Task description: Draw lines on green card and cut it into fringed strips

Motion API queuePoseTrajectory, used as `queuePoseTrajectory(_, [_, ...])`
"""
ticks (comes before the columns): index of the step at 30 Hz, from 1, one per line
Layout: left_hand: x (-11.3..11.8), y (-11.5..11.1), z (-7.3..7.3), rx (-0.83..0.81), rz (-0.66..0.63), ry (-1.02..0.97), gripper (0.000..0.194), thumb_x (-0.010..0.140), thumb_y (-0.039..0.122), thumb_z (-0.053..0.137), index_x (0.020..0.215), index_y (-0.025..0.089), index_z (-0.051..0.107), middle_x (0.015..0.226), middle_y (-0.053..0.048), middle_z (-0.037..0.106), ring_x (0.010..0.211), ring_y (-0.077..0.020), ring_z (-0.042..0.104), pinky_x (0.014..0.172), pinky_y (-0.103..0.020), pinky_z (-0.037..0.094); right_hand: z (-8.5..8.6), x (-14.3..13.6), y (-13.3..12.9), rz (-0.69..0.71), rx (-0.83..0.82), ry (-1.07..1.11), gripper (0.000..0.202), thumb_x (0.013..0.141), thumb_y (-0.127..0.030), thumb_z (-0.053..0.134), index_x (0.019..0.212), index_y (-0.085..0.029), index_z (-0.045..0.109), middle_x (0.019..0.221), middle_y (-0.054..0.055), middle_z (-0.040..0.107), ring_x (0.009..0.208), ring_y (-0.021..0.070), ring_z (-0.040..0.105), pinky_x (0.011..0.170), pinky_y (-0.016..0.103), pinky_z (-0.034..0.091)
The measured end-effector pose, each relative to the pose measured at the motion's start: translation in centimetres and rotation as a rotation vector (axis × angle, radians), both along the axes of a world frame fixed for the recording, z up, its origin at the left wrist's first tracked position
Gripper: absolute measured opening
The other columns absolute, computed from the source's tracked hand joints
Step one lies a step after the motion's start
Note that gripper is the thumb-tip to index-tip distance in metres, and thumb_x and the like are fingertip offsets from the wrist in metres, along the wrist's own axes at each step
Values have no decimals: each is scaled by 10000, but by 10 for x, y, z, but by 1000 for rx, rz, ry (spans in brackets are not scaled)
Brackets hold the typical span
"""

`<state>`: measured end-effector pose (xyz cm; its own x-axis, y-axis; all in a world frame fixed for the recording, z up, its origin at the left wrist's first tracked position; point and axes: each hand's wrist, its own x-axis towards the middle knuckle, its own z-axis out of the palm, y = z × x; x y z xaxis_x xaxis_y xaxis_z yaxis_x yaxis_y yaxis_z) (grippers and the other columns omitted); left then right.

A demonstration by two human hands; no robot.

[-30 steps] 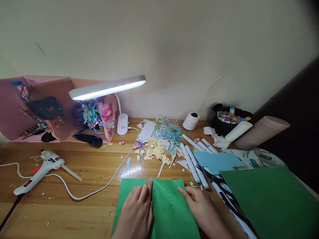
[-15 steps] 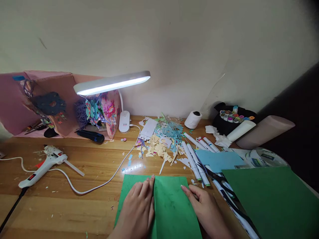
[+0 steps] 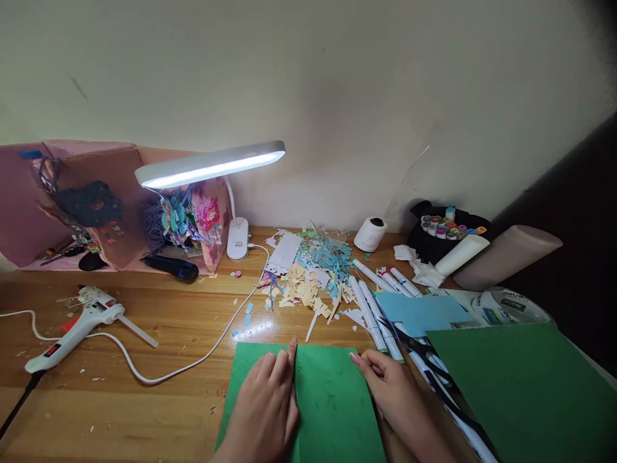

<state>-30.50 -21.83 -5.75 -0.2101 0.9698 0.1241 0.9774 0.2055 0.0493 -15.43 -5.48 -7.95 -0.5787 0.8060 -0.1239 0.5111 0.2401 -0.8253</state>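
A sheet of green paper lies before me on the wooden table, with a crease running lengthwise near its middle. My left hand rests on the part left of the crease, its fingers stretched forward close together and the index fingertip near the top edge. Close to the top right corner, my right hand pinches the sheet's right edge between thumb and curled fingers. The lower end of the sheet runs out of view.
Paper scraps are heaped beyond the sheet. White markers, black scissors and another green sheet lie to the right. A glue gun with its cord is at left, near a lit lamp and pink box.
My right hand has slid a little up the sheet's right edge, nearer the top corner. My left hand stays along the crease. The whole view has shifted slightly.
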Motion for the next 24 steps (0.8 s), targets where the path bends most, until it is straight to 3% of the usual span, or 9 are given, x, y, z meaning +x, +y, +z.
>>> queuePoseTrajectory(6, [-2,2,1,-36,-26,49,518,826,162,414,1333,69,464,1252,-100,594,992,-223,565,915,-312,439,-11,6,-8,-60,111,-49,445,805,-555,440,525,-219,356,495,-7,431,499,159,402,493,260,266])
queuePoseTrajectory(13, [-2,2,-3,-41,-37,74,504,814,187,446,1310,119,504,1258,-82,595,1021,-217,563,930,-296,431,-10,10,-16,-65,98,-43,450,831,-555,428,547,-207,404,514,0,497,506,158,449,494,242,305])
queuePoseTrajectory(20, [-3,3,-1,-83,-38,16,549,783,162,434,1324,81,483,1197,-99,626,920,-223,584,881,-305,466,-19,19,-14,-76,22,11,498,796,-638,411,549,-209,363,523,-14,386,529,151,406,490,228,332])
queuePoseTrajectory(24, [-4,1,-6,-42,-44,25,556,809,148,424,1360,74,427,1240,-100,603,938,-212,587,899,-299,460,-9,18,-12,-59,-59,86,495,778,-650,433,562,-212,355,549,-18,381,548,150,413,512,228,358])
